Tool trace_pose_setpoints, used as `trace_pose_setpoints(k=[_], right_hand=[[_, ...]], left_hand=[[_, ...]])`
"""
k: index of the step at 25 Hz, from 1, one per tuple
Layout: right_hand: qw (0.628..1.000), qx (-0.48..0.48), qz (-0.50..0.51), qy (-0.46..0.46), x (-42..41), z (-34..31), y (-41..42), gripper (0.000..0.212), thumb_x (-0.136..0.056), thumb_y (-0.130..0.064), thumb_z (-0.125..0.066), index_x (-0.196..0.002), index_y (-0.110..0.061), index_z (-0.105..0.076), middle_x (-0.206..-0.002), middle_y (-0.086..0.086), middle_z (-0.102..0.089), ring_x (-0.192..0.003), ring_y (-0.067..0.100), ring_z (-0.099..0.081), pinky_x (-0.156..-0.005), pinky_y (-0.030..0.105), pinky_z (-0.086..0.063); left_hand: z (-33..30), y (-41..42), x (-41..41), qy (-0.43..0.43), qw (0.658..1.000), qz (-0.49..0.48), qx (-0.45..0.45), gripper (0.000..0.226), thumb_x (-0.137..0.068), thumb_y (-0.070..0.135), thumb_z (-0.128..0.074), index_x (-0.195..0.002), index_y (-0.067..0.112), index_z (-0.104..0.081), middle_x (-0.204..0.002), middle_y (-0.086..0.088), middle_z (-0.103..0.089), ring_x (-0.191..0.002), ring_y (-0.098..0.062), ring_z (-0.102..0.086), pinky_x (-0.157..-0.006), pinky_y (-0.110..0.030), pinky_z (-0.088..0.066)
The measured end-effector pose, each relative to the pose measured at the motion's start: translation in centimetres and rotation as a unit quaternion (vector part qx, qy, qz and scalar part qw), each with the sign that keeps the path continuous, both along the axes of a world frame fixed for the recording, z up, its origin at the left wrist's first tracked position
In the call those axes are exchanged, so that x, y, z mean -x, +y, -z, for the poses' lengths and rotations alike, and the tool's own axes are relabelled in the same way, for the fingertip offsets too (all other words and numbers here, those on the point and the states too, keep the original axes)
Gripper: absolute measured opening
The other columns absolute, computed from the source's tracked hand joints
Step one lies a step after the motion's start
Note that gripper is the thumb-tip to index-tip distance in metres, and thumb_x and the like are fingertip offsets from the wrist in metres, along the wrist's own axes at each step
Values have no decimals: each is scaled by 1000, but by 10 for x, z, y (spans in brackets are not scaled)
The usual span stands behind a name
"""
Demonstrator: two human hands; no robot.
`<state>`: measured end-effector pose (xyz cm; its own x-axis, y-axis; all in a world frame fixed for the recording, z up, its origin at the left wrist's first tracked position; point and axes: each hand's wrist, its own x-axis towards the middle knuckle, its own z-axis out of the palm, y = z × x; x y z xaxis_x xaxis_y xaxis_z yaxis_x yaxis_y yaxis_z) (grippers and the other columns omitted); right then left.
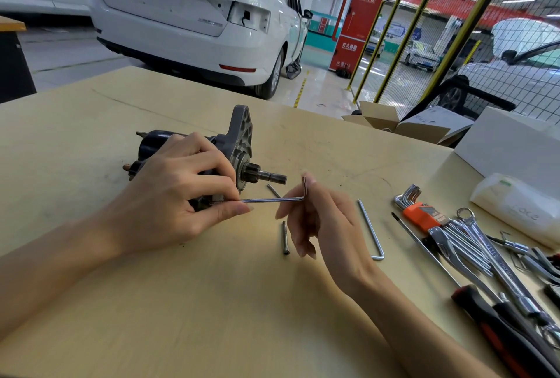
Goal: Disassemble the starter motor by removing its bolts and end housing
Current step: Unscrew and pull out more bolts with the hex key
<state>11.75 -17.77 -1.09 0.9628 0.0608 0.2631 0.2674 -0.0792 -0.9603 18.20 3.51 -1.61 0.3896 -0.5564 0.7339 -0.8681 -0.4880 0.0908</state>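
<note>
near table (212, 302): open | right: loose hex key (372, 230), tool pile (460, 235) block | centre: removed bolt (285, 237)

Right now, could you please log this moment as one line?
left hand steadies starter motor | right hand turns hex key in motor | loose bolt on table

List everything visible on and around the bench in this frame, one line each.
starter motor: 1, dark grey, bench left-centre
hex key: 1, silver, in use at motor
loose bolts: 2, grey, below pinion shaft
long hex key: 1, silver, bench centre-right
hex key set: 1, orange holder, right
wrenches: several, chrome, right
screwdriver: 1, black-red handle, lower right
cars: several, white, behind
left hand: steadies motor, pinches key
right hand: holds key's bend
</note>
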Motion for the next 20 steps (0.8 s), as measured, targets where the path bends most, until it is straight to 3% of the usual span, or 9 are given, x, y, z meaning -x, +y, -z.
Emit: trace_pose_setpoints(k=[4, 10, 13, 20], right_hand=[[999, 17, -26, -8, 2, -2, 0, 53, -95, -41, -43, -60, -8, -63, -43, 9, -47, -38, 17, -42, -41, 21, -34], [998, 27, -53, -22, 4, -2, -1, 23, -82, -18, -48, -69, -8, -64, -44, 10, -44, -40, 18, -38, -42, 21, -28], [998, 33, -50, -13, 3, -1, -2, 26, -79, -12, -42, -74, -10, -67, -44, 6, -44, -42, 19, -38, -43, 26, -27], [998, 34, -32, -29, 2, 0, 0, 32, -80, -5, -37, -76, -5, -69, -43, 8, -43, -41, 19, -37, -43, 17, -34]], left_hand=[[0, 1, 0, -4, 1000, 2, -6, 34, -89, 48, -60, -73, 22, -75, -86, 11, -66, -90, -15, -52, -81, -37, -38], [-1, 0, 0, -9, 1000, 5, -8, 33, -89, 46, -61, -74, 22, -76, -85, 12, -65, -88, -15, -52, -78, -39, -40], [0, 0, -1, -13, 1000, 3, -7, 33, -89, 45, -60, -73, 21, -76, -84, 12, -65, -88, -15, -52, -79, -38, -39], [-1, 0, -1, -24, 1000, 0, -10, 36, -90, 46, -59, -71, 19, -74, -84, 10, -66, -87, -18, -54, -76, -39, -40]])
